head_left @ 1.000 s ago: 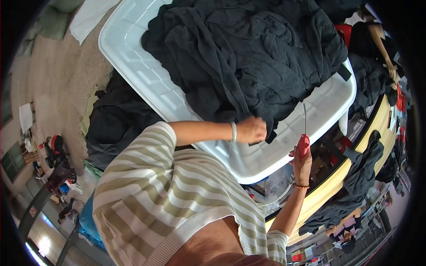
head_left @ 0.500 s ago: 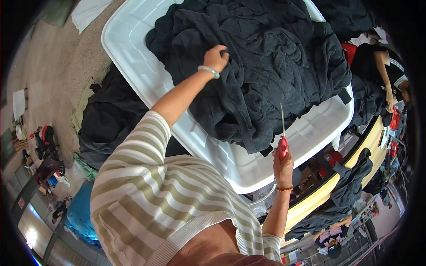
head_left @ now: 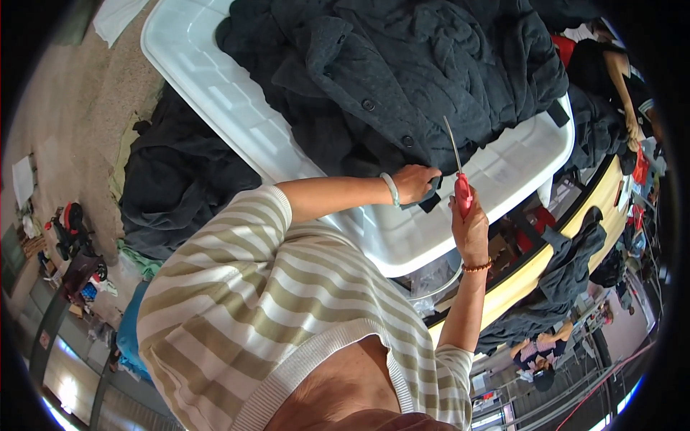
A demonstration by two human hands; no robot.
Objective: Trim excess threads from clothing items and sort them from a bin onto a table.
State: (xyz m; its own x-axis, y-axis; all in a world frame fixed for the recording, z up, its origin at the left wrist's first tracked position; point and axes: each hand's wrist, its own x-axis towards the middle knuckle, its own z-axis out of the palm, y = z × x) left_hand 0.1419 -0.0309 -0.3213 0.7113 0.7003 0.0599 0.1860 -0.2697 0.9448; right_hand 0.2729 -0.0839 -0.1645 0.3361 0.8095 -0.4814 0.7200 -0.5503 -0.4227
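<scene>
My left hand, with a pale bangle at the wrist, is closed on the near end of a dark grey buttoned garment. The garment's buttoned edge runs from the heap toward my fingers, with several dark buttons showing. It lies on a heap of similar dark clothes in a white plastic tub. Beside it, my right hand, wearing a beaded bracelet, grips red-handled scissors. Their long thin blades point up and away, over the tub's near right side. The scissors appear edge-on and do not touch the garment.
More dark cloth is piled left of the tub. A light wooden table edge curves along the right, with dark garments draped over it. Another person's arm shows at far right. A pale thin cord or tube curves below my right hand.
My left hand has moved from the heap's middle toward me and right, pulling the garment's end and exposing its buttoned edge. My right hand with the scissors has risen slightly.
</scene>
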